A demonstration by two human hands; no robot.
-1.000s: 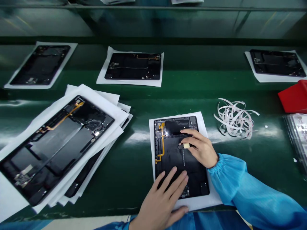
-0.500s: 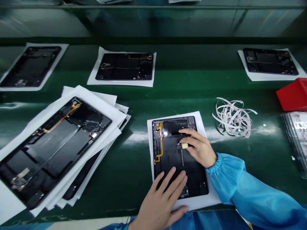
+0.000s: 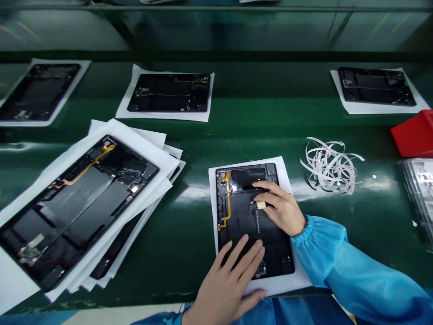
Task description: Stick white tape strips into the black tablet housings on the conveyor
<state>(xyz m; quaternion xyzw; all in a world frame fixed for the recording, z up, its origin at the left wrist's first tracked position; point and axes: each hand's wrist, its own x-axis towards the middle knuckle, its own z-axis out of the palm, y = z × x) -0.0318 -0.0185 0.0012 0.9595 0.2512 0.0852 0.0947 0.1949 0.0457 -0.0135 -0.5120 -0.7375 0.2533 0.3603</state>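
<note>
An opened black tablet (image 3: 241, 216) with an orange flex cable lies on a white sheet (image 3: 282, 174) in front of me. My left hand (image 3: 230, 280) rests flat on its near end, fingers spread. My right hand (image 3: 280, 207) is over the tablet's middle, its fingers pinched on a small black tool with a pale tip (image 3: 259, 206) that touches the tablet's inside.
A stack of opened tablets on white sheets (image 3: 74, 203) lies at the left. Three more tablets on sheets (image 3: 169, 92) sit along the far green belt. A pile of white peeled strips (image 3: 329, 164), a red bin (image 3: 414, 135) and a clear tray (image 3: 419, 189) are at the right.
The tablets on the far belt have shifted leftward in view. My two hands have stayed on the tablet in the same pose.
</note>
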